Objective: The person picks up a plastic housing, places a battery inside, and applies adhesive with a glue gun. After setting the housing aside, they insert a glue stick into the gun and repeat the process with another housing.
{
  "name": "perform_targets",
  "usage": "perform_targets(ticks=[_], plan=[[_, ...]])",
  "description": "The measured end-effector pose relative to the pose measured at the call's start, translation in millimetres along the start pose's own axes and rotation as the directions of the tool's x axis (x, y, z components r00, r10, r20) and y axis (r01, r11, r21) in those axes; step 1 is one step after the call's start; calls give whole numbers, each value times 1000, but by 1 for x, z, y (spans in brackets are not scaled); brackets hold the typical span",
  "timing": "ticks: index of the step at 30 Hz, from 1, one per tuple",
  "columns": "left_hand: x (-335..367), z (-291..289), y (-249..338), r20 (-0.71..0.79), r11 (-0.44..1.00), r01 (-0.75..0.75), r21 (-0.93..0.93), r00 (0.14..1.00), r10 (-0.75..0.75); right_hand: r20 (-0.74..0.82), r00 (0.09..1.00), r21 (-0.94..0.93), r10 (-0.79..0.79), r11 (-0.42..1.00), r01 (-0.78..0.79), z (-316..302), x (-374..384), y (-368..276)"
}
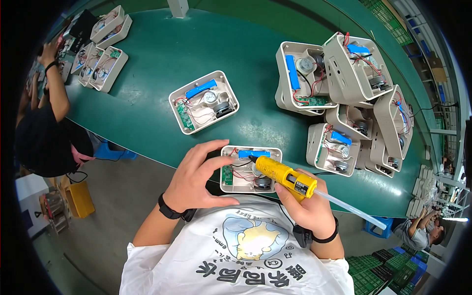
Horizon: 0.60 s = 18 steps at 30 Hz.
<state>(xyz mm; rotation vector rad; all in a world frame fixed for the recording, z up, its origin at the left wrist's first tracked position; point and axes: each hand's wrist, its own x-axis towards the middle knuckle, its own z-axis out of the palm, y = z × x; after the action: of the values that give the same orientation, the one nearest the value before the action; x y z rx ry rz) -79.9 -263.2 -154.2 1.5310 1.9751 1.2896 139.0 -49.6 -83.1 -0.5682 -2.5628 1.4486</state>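
Note:
My right hand [309, 209] is wrapped round a yellow hot glue gun [278, 171], with a clear glue stick [351, 210] sticking out of its back. The black nozzle [252, 158] points at the lower edge of a blue battery pack [254, 154] inside a beige plastic housing [225, 189]. That housing lies at the near table edge and also holds a green circuit board [227, 175], wires and a round black speaker [262, 183]. At its left side, my left hand [189, 177] has its fingers spread, one reaching over the interior. The gun partly covers the housing's right side.
A similar housing [204, 102] lies farther off on the green table [147, 69]. Several more are stacked at the right [339, 78], and others stand at the far left [105, 69]. A co-worker [49, 123] works at the left; another person [420, 231] is at the far right.

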Motion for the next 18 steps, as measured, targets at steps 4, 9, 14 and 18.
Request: perform_targets(ticks=[4, 9, 14, 18], plan=[[2, 0, -4, 25, 994, -44, 98, 999, 41, 10, 995, 45, 94, 994, -95, 8, 4, -5], [0, 0, -7, 29, 994, -63, 84, 998, 61, 22, 995, 32, 95, 995, -95, 10, 4, -3], [1, 3, -11, 17, 996, -61, 64, 998, 60, 45, 986, -18, 163, 987, -162, 6, 2, -8], [2, 0, -10, 15, 995, -71, 70, 997, 70, -36, 968, 60, 250, 967, -247, 2, 3, -16]])
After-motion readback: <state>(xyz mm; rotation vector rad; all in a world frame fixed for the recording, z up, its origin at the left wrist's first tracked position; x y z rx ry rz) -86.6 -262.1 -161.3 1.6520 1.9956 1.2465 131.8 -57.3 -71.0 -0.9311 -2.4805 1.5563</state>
